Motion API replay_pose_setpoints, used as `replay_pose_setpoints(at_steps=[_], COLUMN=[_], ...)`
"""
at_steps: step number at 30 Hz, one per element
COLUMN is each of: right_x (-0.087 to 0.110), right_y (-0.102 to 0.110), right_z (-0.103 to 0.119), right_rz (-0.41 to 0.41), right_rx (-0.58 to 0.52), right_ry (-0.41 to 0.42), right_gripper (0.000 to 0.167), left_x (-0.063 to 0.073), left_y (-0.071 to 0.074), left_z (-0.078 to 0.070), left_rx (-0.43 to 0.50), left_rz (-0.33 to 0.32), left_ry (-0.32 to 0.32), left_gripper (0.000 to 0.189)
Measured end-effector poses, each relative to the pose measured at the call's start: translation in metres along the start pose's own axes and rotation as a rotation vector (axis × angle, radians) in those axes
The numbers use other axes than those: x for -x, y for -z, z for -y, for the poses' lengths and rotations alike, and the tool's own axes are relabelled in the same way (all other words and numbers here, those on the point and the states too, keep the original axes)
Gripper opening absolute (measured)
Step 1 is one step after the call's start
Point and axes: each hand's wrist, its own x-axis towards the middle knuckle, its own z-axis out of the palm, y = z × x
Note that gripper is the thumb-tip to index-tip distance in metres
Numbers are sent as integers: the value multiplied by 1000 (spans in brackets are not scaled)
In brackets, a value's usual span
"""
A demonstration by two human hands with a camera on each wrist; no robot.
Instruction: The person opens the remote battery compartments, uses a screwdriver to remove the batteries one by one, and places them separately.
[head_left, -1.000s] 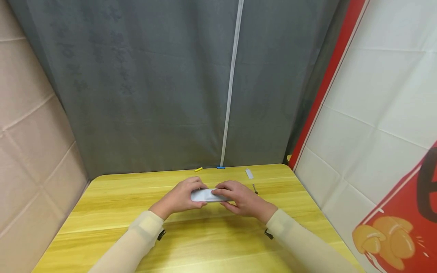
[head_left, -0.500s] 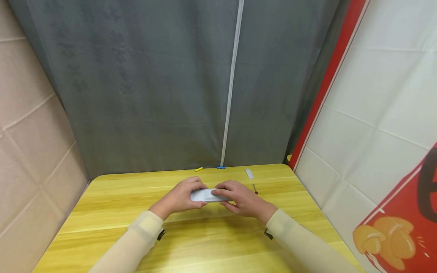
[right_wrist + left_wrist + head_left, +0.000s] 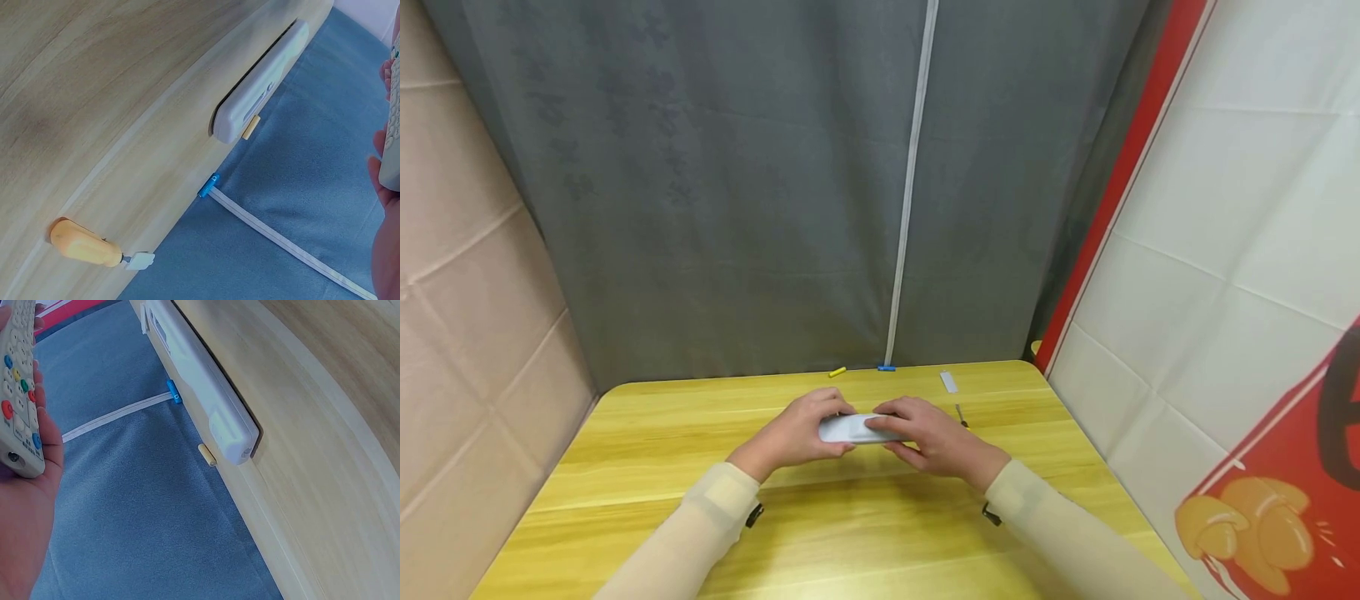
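Observation:
A pale remote control point(image 3: 850, 429) is held between both hands over the table, its smooth back showing in the head view. My left hand point(image 3: 801, 429) grips its left end, fingers above and thumb below. The right hand point(image 3: 932, 437) grips the right end in the same way. In the left wrist view, coloured buttons show on the face of the remote control point(image 3: 19, 394), by the left hand point(image 3: 31, 512). At the edge of the right wrist view, part of the right hand point(image 3: 386, 231) shows. Both wrist views show another white, long device point(image 3: 206, 381) on the table.
Near the table's far edge lie a small yellow cylinder point(image 3: 837, 372), a small blue one point(image 3: 886, 367) and a flat white piece point(image 3: 948, 382). A screwdriver point(image 3: 84, 242) with a yellow handle is to the right. A grey curtain point(image 3: 737, 208) hangs behind the wooden table point(image 3: 647, 442).

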Motion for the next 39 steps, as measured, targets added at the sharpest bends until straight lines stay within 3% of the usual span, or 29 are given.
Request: replay_pose_setpoints(at_steps=[10, 32, 39], right_x=[0, 0, 0], right_y=[1, 2, 0], right_z=[-1, 4, 4], right_rz=[-27, 13, -1], right_rx=[-16, -24, -18], right_ry=[17, -31, 2], right_gripper=[59, 51, 51], left_x=[-1, 1, 2], left_y=[0, 3, 4], left_z=[1, -1, -2], left_rx=[-5, -7, -11], left_rz=[3, 14, 17], left_ry=[5, 10, 14], left_gripper=[35, 34, 35])
